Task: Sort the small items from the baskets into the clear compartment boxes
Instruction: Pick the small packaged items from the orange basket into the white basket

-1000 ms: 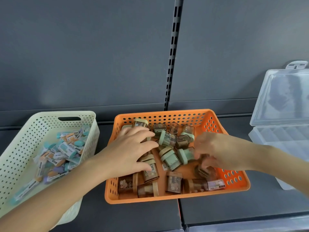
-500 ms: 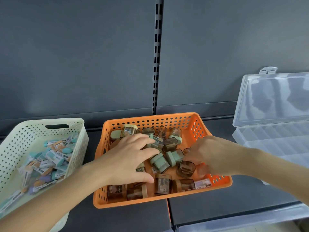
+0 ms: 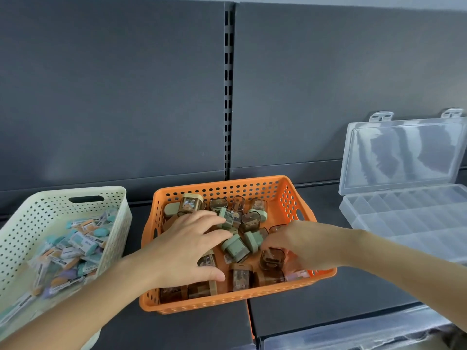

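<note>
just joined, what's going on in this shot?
A person works bare-handed in the orange basket of sharpeners. The left grip rests flat on the pile. The right grip curls round a brown sharpener. Nobody touches the cream basket of erasers. The clear box stands open at right, and its compartments look empty.

Dark shelf bears cream basket, orange basket, clear box.
</note>
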